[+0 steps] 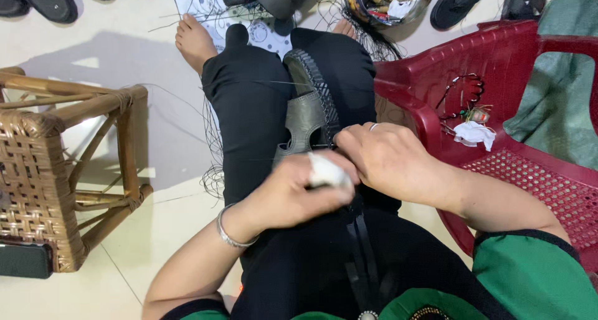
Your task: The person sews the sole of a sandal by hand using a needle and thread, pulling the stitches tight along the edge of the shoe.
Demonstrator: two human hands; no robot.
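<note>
Pinching a grey sandal [303, 117] on the lap, left hand [293, 192] and right hand [386, 158] both closed.

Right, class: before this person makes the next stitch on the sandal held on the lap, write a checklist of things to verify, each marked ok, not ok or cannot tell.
1. Sandal steadied between the knees, sole edge up: ok.
2. Right hand pinching at the sole edge where the stitching runs: ok.
3. Left hand with a white wrap on one finger: ok.
4. Needle in the fingers: cannot tell, hidden and blurred.
5. Black thread free of tangles: not ok, loose strands trail over the leg and floor.
6. Spare bits within reach on the red chair: ok.
</note>
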